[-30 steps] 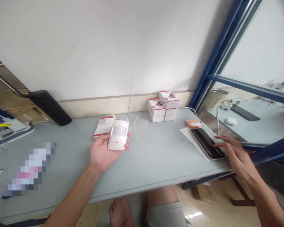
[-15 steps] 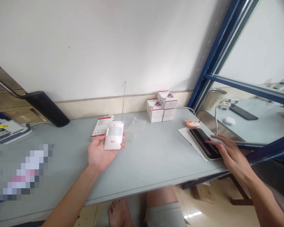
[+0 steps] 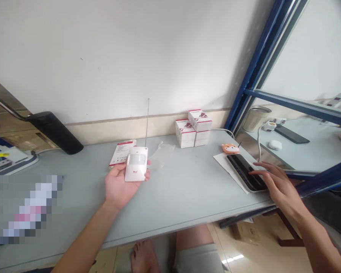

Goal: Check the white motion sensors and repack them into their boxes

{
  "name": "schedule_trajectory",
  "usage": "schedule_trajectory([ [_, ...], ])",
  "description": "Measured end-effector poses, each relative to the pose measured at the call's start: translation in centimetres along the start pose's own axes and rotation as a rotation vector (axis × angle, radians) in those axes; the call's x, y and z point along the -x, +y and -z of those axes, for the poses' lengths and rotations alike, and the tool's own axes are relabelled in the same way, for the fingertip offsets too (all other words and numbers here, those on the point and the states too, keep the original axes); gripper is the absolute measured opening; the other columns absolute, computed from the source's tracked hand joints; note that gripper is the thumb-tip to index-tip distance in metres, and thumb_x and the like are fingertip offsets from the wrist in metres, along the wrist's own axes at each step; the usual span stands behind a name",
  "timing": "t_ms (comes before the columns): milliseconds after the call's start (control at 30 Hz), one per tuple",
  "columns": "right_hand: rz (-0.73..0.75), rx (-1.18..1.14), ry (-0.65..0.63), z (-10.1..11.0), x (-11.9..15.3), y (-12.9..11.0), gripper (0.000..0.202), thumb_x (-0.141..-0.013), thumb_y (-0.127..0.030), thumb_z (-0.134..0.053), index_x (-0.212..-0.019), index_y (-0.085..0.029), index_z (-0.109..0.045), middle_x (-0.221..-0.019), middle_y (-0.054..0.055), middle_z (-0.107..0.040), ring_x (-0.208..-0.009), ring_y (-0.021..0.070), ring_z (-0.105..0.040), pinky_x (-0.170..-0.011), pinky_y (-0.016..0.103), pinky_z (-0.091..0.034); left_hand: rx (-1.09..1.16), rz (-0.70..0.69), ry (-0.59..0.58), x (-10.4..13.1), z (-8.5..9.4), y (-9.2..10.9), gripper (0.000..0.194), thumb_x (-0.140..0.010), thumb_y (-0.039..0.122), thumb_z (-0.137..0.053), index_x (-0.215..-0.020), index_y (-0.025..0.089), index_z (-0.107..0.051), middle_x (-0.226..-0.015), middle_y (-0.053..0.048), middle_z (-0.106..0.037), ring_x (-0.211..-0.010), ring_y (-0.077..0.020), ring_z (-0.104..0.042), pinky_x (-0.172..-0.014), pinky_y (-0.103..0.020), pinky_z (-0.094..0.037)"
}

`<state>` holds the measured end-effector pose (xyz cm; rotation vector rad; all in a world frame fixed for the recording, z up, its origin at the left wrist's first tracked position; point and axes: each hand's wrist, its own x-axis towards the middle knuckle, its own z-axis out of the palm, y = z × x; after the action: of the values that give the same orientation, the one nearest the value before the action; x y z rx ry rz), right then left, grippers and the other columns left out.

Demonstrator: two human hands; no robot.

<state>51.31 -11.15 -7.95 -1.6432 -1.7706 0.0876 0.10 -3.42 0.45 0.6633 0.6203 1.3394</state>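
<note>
My left hand (image 3: 119,187) holds a white motion sensor (image 3: 136,164) upright above the desk, its curved lens facing me and a thin metal antenna (image 3: 147,123) pointing up. On the right, my right hand (image 3: 275,182) has its fingers spread over a phone (image 3: 246,170) with a dark screen; whether the fingertips touch the glass is hard to tell. The phone lies on a sheet of white paper (image 3: 223,163). Behind the sensor lies a flat red-and-white box (image 3: 121,153), with a crumpled clear plastic bag (image 3: 162,153) beside it.
Several small white-and-red boxes (image 3: 185,137) are stacked by the wall. An orange animal-shaped item (image 3: 230,148) sits behind the phone. A black cylinder (image 3: 57,132), a power strip (image 3: 8,163) and a blurred-out item (image 3: 31,208) are at the left. Blue frame bars (image 3: 250,72) stand right.
The view has shifted very slightly. Both hands keep nearly the same pose, the left with the sensor and the right over the phone.
</note>
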Motion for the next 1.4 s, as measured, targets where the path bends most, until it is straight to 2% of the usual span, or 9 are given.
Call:
schedule_trajectory([
  [133, 0.016, 0.046, -0.023, -0.2, 0.0, 0.5, 0.046, -0.109, -0.051, -0.036, -0.128, -0.034, -0.074, -0.149, 0.006, -0.061, -0.149, 0.0358, -0.047, -0.126, 0.062, -0.034, 0.006, 0.012, 0.022, 0.0, 0.0, 0.0, 0.055, -0.091, 0.018, -0.048, -0.146, 0.02, -0.056, -0.116, -0.019, -0.075, -0.082, -0.0303, -0.073, -0.064, -0.042, -0.058],
  [367, 0.058, 0.029, -0.001, -0.3, 0.1, 0.8, 0.042, -0.109, -0.049, -0.04, -0.107, -0.032, -0.078, -0.142, 0.005, -0.066, -0.148, 0.0353, -0.048, -0.125, 0.06, -0.036, -0.032, 0.005, -0.011, -0.1, 0.2, 0.0, 0.057, -0.092, 0.02, -0.047, -0.148, 0.02, -0.053, -0.116, -0.02, -0.074, -0.079, -0.0292, -0.072, -0.065, -0.042, -0.057],
  [567, 0.025, 0.073, -0.047, -0.2, -0.5, 0.3, 0.048, -0.109, -0.052, -0.036, -0.133, -0.032, -0.072, -0.153, 0.007, -0.058, -0.151, 0.0366, -0.044, -0.126, 0.062, -0.034, -0.025, 0.007, -0.003, 0.0, 0.3, 0.0, 0.056, -0.092, 0.02, -0.048, -0.147, 0.019, -0.054, -0.118, -0.021, -0.074, -0.081, -0.0304, -0.072, -0.065, -0.042, -0.057],
  [767, 0.059, -0.018, 0.001, -0.1, -0.4, 0.2, 0.044, -0.109, -0.048, -0.039, -0.104, -0.031, -0.078, -0.142, 0.005, -0.066, -0.148, 0.0355, -0.047, -0.124, 0.062, -0.035, 0.002, 0.017, 0.024, -0.1, 0.3, 0.0, 0.056, -0.091, 0.02, -0.05, -0.147, 0.02, -0.055, -0.118, -0.019, -0.075, -0.083, -0.0309, -0.073, -0.064, -0.043, -0.058],
  [900, 0.058, -0.008, 0.011, -0.1, -0.1, 0.1, 0.042, -0.109, -0.049, -0.04, -0.107, -0.032, -0.079, -0.141, 0.006, -0.066, -0.145, 0.0361, -0.049, -0.123, 0.062, -0.036, -0.009, 0.0, 0.004, 0.0, 0.3, 0.0, 0.055, -0.091, 0.019, -0.049, -0.146, 0.02, -0.057, -0.117, -0.019, -0.075, -0.088, -0.0325, -0.074, -0.065, -0.042, -0.058],
  [1100, 0.087, -0.045, 0.045, 0.1, -0.1, -0.4, 0.043, -0.108, -0.046, -0.043, -0.089, -0.03, -0.078, -0.133, 0.007, -0.07, -0.141, 0.0373, -0.053, -0.119, 0.061, -0.039, -0.025, -0.008, -0.006, 0.0, 0.2, 0.0, 0.055, -0.092, 0.019, -0.048, -0.146, 0.019, -0.057, -0.117, -0.019, -0.075, -0.084, -0.031, -0.073, -0.065, -0.043, -0.058],
  [1200, 0.08, -0.035, 0.029, 0.1, -0.1, -0.3, 0.041, -0.108, -0.046, -0.042, -0.093, -0.03, -0.077, -0.135, 0.006, -0.069, -0.142, 0.0378, -0.052, -0.119, 0.061, -0.039, 0.01, 0.0, 0.019, 0.0, 0.2, 0.0, 0.055, -0.091, 0.019, -0.049, -0.145, 0.019, -0.057, -0.118, -0.019, -0.075, -0.089, -0.0331, -0.074, -0.064, -0.042, -0.058],
  [1333, 0.08, 0.019, 0.009, -0.1, -0.1, 0.2, 0.039, -0.109, -0.046, -0.041, -0.115, -0.033, -0.077, -0.141, 0.006, -0.065, -0.144, 0.0363, -0.05, -0.12, 0.06, -0.038, 0.011, 0.001, 0.016, 0.0, 0.2, 0.0, 0.054, -0.091, 0.018, -0.049, -0.144, 0.02, -0.059, -0.118, -0.019, -0.075, -0.088, -0.0329, -0.074, -0.064, -0.043, -0.058],
  [1400, 0.09, 0.036, -0.005, -0.2, -0.1, 0.4, 0.04, -0.109, -0.046, -0.041, -0.116, -0.033, -0.078, -0.142, 0.005, -0.065, -0.144, 0.0356, -0.05, -0.121, 0.06, -0.038, 0.0, -0.006, 0.011, 0.0, 0.2, 0.0, 0.054, -0.091, 0.017, -0.049, -0.144, 0.021, -0.059, -0.117, -0.019, -0.075, -0.089, -0.0331, -0.074, -0.065, -0.043, -0.058],
])
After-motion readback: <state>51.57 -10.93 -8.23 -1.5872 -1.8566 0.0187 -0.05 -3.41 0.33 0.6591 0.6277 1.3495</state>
